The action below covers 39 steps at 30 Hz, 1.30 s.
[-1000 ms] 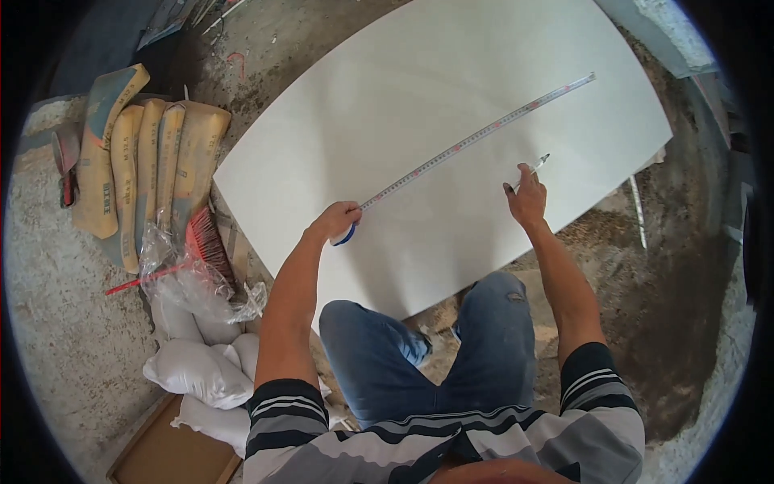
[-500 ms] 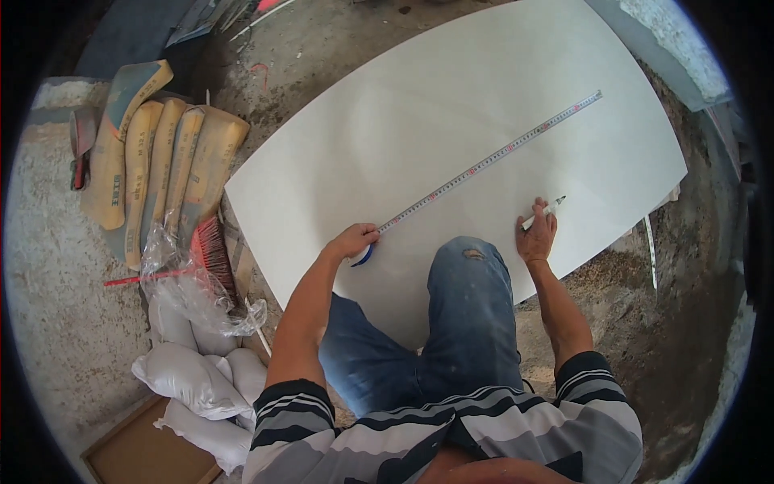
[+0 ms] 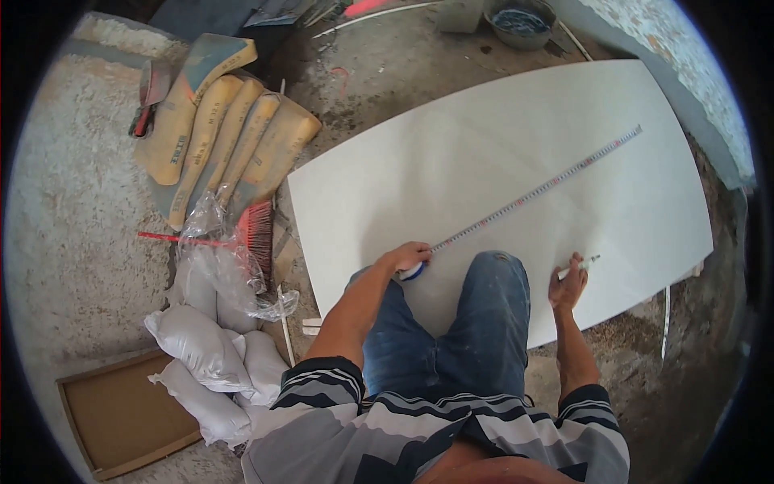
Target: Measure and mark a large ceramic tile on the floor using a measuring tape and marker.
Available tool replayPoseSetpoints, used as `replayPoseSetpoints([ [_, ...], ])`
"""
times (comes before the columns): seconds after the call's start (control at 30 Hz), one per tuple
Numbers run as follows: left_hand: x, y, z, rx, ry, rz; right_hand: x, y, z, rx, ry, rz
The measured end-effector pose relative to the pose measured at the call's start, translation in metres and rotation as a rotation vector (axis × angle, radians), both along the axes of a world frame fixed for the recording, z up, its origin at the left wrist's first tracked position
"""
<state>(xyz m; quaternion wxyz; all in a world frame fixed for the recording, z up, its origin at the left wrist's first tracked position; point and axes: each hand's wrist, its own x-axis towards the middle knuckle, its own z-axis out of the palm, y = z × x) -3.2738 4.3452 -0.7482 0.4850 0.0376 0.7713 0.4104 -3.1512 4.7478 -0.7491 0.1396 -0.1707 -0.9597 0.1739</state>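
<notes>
My left hand [image 3: 408, 256] is closed round a blue and white tape measure [image 3: 413, 273]. Its pulled-out steel blade [image 3: 528, 197] lies slantwise across a large white board [image 3: 435, 137], running up to the right. Between the fingers of my right hand [image 3: 568, 288], low over the right part of the board, is a white marker pen [image 3: 588, 264] with a dark tip aimed up and right. My fingers partly hide the pen's barrel and the tape's case. My bent knees in blue jeans [image 3: 498, 294] are at the board's near side.
Stacked yellow-and-grey paper sacks [image 3: 230, 129] stand left, beside a red broom [image 3: 258, 238] under clear plastic. Filled white sacks [image 3: 201, 347] and a wood-framed brown panel [image 3: 121, 411] lie near left. A dark basin [image 3: 520, 24] sits beyond the board. A rough wall [image 3: 685, 73] rises far right.
The whole view has turned and shifted, so the board and sacks appear farther right and the basin now shows. Both hands keep their hold on the tape measure and the marker pen.
</notes>
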Motion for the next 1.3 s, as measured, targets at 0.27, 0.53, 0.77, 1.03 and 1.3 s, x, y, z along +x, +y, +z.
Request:
replayPoseSetpoints([
  [0.27,0.002,0.001,0.015,0.024,0.003,-0.004,0.003,0.001,-0.01,0.072,0.043,0.021],
  [0.53,-0.006,0.004,0.009,0.066,0.145,-0.119,0.001,0.007,-0.012,0.039,0.037,-0.045],
  [0.77,-0.003,-0.002,0.01,0.051,0.059,-0.105,-0.005,0.0,-0.007,-0.04,-0.003,-0.085],
  [1.03,-0.009,0.009,0.036,-0.05,0.111,-0.132,-0.001,0.002,-0.006,-0.014,-0.003,-0.092],
  [1.3,-0.006,-0.002,0.017,-0.02,-0.028,-0.087,-0.001,0.006,0.001,-0.124,-0.061,-0.068],
])
